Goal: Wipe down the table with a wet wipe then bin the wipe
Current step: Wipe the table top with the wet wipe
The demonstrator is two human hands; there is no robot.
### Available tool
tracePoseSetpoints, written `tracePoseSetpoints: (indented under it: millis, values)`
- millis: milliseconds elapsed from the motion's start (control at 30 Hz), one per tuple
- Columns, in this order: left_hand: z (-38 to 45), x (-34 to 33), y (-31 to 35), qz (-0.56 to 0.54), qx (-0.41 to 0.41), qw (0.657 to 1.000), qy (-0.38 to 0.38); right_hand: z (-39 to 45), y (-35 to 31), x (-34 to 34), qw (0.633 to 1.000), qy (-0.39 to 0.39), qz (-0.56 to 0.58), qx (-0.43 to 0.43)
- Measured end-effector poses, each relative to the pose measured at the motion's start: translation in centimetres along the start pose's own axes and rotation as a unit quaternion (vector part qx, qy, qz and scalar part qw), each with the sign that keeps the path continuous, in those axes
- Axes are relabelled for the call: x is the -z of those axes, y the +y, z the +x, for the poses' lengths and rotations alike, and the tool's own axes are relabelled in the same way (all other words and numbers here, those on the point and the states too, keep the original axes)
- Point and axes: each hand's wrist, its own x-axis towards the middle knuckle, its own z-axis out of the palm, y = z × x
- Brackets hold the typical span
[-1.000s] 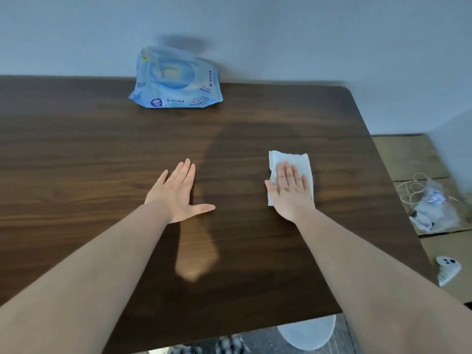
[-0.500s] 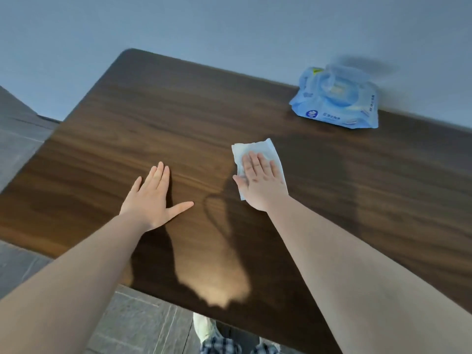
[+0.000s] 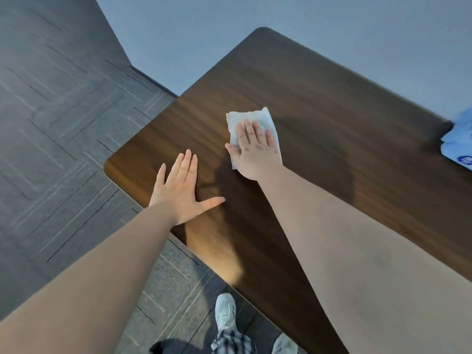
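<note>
A white wet wipe (image 3: 258, 118) lies flat on the dark wooden table (image 3: 319, 103). My right hand (image 3: 255, 152) presses down on it with the fingers spread, near the table's left end. My left hand (image 3: 181, 192) rests flat on the wood beside the near left corner, palm down, holding nothing. No bin is in view.
The blue pack of wet wipes (image 3: 459, 141) sits at the far right edge of the view against the wall. Grey patterned floor (image 3: 63, 123) lies left of the table. My shoe (image 3: 224, 312) stands below the table's near edge.
My right hand has slid the wipe leftwards across the table, and my left hand has shifted left too. My view has swung left, so the pack is now at the right edge.
</note>
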Motion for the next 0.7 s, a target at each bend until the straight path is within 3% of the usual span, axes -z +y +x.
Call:
tracePoseSetpoints:
  millis: [267, 700]
  values:
    - [0.2, 0.2, -0.2, -0.032, -0.016, 0.999, 0.011, 3.4, -5.0, 0.0, 0.999, 0.021, -0.005, 0.024]
    - [-0.2, 0.6, -0.5, -0.036, -0.04, 0.998, -0.01, -0.9, -4.6, -1.5, 0.998, 0.025, -0.016, 0.064]
